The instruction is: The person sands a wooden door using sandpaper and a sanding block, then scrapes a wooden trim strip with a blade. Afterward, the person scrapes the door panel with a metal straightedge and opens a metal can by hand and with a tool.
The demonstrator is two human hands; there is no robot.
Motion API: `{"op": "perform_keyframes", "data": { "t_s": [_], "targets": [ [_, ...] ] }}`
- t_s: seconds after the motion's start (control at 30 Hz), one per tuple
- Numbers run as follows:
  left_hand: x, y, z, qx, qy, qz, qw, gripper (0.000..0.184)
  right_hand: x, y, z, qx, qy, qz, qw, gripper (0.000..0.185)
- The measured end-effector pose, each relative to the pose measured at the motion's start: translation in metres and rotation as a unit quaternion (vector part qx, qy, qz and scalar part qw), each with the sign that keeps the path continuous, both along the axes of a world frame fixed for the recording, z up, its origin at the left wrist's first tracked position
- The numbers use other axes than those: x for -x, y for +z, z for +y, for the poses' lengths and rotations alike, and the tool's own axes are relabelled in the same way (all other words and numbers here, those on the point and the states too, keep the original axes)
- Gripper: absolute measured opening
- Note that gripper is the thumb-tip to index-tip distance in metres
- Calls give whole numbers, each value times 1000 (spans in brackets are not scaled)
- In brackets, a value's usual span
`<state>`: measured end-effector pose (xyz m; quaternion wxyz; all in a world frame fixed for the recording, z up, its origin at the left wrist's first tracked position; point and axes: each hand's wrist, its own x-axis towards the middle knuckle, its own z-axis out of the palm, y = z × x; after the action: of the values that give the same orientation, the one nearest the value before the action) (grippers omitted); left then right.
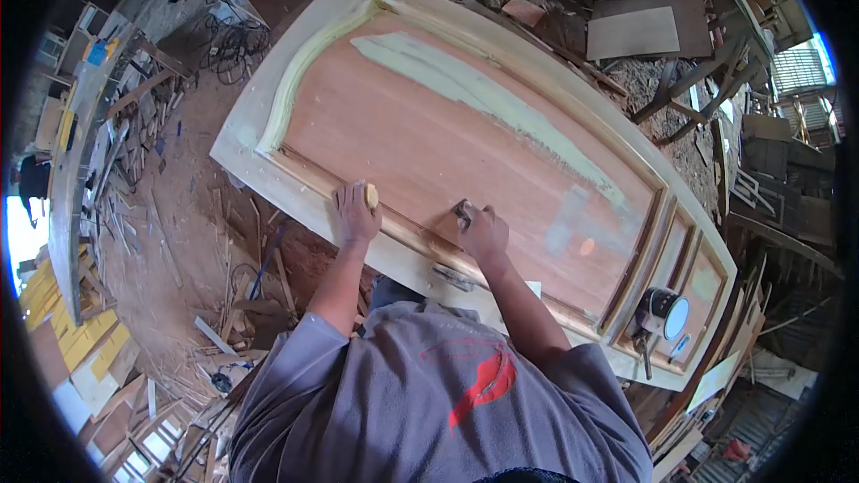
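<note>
A large wooden door panel lies flat in front of me, with pale green filler smeared in a long band over its reddish-brown face. My left hand rests near the panel's front moulding, fingers closed around a small yellowish lump; its exact kind is unclear. Over the recessed face is my right hand, gripping a small dark tool that looks like a scraper, its working edge partly hidden. On the front border between me and the panel sits a dark metal piece.
A round tin stands on the panel's right end, near a blue-handled item. Wood scraps litter the floor at left. Boards and timber frames lie beyond the far edge, and black cables lie at upper left.
</note>
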<state>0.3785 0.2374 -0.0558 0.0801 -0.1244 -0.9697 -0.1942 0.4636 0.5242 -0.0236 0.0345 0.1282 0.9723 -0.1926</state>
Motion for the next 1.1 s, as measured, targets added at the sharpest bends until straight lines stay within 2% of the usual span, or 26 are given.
{"op": "perform_keyframes", "data": {
  "t_s": [0.17,0.3,0.4,0.5,0.57,0.7,0.8,0.87,0.93,1.03,1.1],
  "targets": [
    [11,3,3,-5,2,26,1000,55,-13,3,4,53,16,11,998,40],
    [0,-2,5,-2,18,4,1000,54,36,-11,-13,25,22,35,999,37],
    [6,0,3,-2,4,22,1000,53,39,-17,-15,24,36,16,999,37],
    [10,-3,1,-12,3,29,1000,52,47,2,-17,48,16,-41,998,38],
    [13,-3,-2,-31,-2,16,999,52,83,-4,-33,30,12,-36,999,41],
    [15,0,-4,25,14,-41,999,54,167,-18,-73,30,41,10,999,43],
    [18,-2,-12,-59,-14,-38,997,58,194,-15,-94,9,73,-38,997,43],
    [18,-6,-17,-86,-15,-46,995,58,172,-6,-101,-36,109,-70,991,40],
    [21,-7,-20,-113,-7,-54,992,57,130,-8,-104,-29,146,-66,987,37],
    [22,0,-24,-163,9,-61,985,54,127,-1,-132,22,129,-81,988,42],
    [24,-6,-25,-201,6,-53,978,51,168,-2,-161,25,136,-60,989,43]
  ]
}}
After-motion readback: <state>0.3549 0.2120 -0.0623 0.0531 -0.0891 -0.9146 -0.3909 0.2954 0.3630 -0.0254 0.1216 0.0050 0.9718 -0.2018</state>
